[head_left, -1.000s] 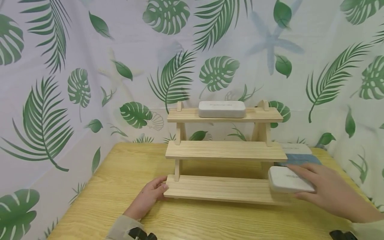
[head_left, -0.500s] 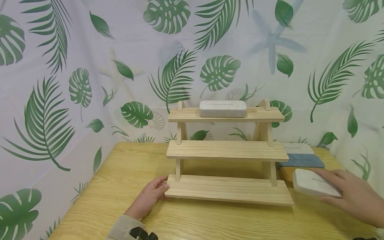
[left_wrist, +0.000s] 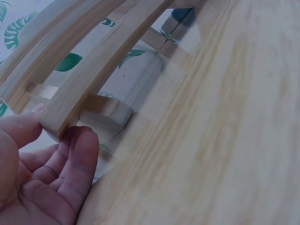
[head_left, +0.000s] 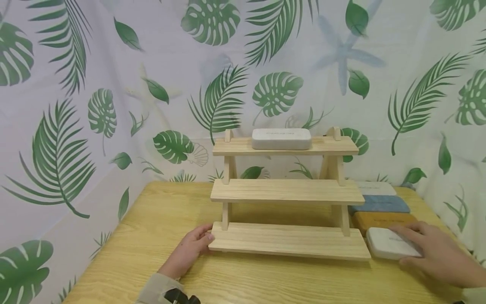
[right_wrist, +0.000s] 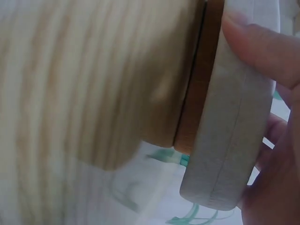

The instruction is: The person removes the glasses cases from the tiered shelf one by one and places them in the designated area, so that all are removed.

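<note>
My left hand [head_left: 190, 248] pinches the left end of the bottom board of a three-tier wooden display stand [head_left: 284, 190]; in the left wrist view thumb and fingers [left_wrist: 82, 164] grip the board end [left_wrist: 61, 115]. My right hand [head_left: 436, 253] holds a white glasses case [head_left: 391, 243] by its right end, low over or on the table right of the stand. The right wrist view shows the thumb on one side of the case [right_wrist: 229, 117], which has a seam along its edge. Another white glasses case [head_left: 281, 139] lies on the top board.
Behind the held case an orange glasses case [head_left: 387, 219], a blue one [head_left: 383, 204] and a whitish one [head_left: 376, 188] lie in a row on the wooden table [head_left: 167, 207], partly behind the stand. A leaf-print cloth [head_left: 167, 105] hangs behind and at both sides.
My right hand has carried the white glasses case rightward from in front of the stand's lower right corner, then lowered it in front of the orange one. The left hand has stayed in place.
</note>
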A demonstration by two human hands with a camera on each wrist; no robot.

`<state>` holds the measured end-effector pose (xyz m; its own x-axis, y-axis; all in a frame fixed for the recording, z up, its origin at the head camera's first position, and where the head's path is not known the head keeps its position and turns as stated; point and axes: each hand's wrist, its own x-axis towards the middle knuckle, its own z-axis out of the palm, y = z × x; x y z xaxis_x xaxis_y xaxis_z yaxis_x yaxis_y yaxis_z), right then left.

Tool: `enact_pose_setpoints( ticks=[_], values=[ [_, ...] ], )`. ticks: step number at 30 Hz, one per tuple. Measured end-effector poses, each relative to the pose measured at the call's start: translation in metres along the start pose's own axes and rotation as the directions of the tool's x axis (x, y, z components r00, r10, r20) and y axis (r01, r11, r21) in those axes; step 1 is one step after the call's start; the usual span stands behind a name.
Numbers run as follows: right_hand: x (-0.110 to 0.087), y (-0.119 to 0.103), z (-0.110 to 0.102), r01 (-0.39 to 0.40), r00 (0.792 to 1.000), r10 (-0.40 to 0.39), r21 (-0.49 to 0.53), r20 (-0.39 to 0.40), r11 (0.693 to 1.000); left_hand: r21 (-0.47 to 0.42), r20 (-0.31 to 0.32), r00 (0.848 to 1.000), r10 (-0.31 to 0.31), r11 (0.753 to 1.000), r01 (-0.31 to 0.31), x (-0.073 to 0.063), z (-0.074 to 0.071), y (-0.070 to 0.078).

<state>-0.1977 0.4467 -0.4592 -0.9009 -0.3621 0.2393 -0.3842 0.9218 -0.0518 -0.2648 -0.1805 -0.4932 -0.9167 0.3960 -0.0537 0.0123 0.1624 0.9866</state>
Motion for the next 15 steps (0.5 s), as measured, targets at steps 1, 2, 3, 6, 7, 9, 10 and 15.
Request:
enact_pose_setpoints(
  ticks=[1, 2, 3, 6, 7, 9, 10, 15],
  values=[
    [0.0006, 0.0003, 0.0019, 0.0, 1.0, 0.0, 0.001, 0.008, 1.0, -0.002, 0.0, 1.0, 0.0, 1.0, 0.0, -0.0003, 0.0002, -0.0007],
    [0.001, 0.0003, 0.0034, 0.002, 1.0, -0.001, -0.006, 0.012, 1.0, -0.003, -0.001, 1.0, -0.001, 1.0, 0.001, -0.0005, 0.0003, -0.0014],
    [0.0015, 0.0006, 0.0049, 0.006, 1.0, -0.006, -0.004, 0.011, 1.0, -0.004, -0.002, 1.0, 0.002, 1.0, -0.002, -0.0004, 0.0002, -0.0021],
    [0.0027, 0.0014, 0.0083, 0.01, 1.0, -0.01, -0.001, 0.01, 1.0, -0.006, -0.002, 1.0, 0.003, 1.0, -0.003, -0.0004, 0.0002, -0.0037],
    [0.0029, 0.0016, 0.0092, 0.006, 1.0, -0.006, 0.004, 0.018, 1.0, -0.008, 0.0, 1.0, 0.003, 1.0, -0.003, -0.0002, 0.0, -0.0043],
    [0.0035, 0.0023, 0.0105, 0.007, 1.0, -0.007, 0.009, 0.022, 1.0, -0.008, 0.006, 1.0, 0.001, 1.0, -0.001, 0.0, -0.0003, -0.0047],
    [0.0039, 0.0025, 0.0111, 0.01, 1.0, -0.011, 0.005, 0.016, 1.0, -0.006, 0.007, 1.0, 0.0, 1.0, 0.0, 0.0, -0.0005, -0.0048],
    [0.0084, 0.003, 0.0113, 0.015, 1.0, -0.014, -0.022, 0.021, 1.0, -0.005, 0.005, 1.0, -0.004, 1.0, 0.004, 0.0002, -0.0021, -0.0042]
  ],
)
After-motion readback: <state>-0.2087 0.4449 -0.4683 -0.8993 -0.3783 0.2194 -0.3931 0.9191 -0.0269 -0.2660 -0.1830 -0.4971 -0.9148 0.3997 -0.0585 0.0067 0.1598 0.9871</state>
